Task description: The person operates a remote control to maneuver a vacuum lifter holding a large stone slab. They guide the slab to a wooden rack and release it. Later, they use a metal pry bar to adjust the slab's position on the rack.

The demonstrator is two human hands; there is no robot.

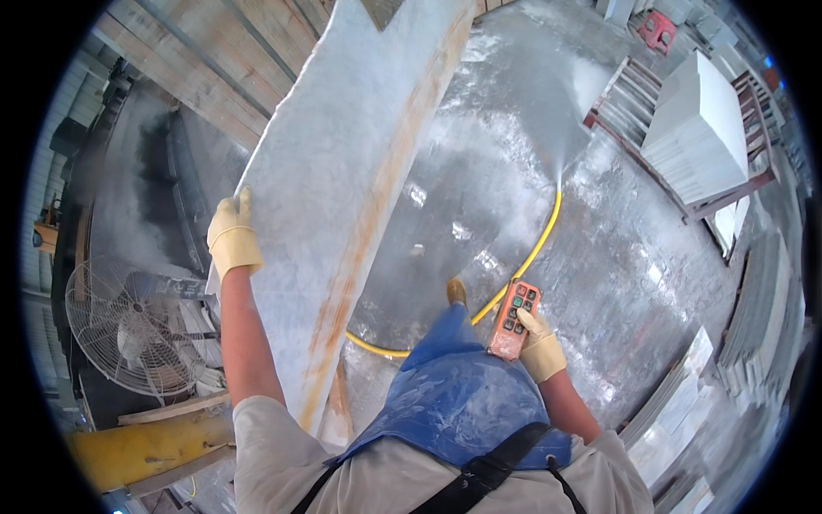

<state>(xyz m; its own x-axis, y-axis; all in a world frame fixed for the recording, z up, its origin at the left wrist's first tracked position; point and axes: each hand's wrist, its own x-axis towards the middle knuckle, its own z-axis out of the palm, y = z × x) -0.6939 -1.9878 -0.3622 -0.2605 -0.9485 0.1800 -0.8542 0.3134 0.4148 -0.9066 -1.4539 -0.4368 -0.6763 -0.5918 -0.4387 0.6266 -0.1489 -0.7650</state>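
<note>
A long pale stone slab [330, 163] with a rusty brown streak along its right side stretches away on my left. My left hand [234, 237], in a cream glove, grips the slab's rough left edge. In my gloved right hand [538, 344] is an orange remote control [510, 324] with several dark buttons. The remote sits in front of my blue apron [467, 394], and my thumb rests on its buttons. Part of the slab's near end is hidden by my left arm and sleeve.
A yellow hose [546, 240] snakes over the wet floor [479, 163], spraying water away from me. At left stands a wire-caged fan [128, 330] above a yellow beam [154, 445]. Stacked white slabs [698, 128] fill a metal rack at right; more slabs [753, 308] lean nearby. Wooden planks [201, 64] lie beyond the slab.
</note>
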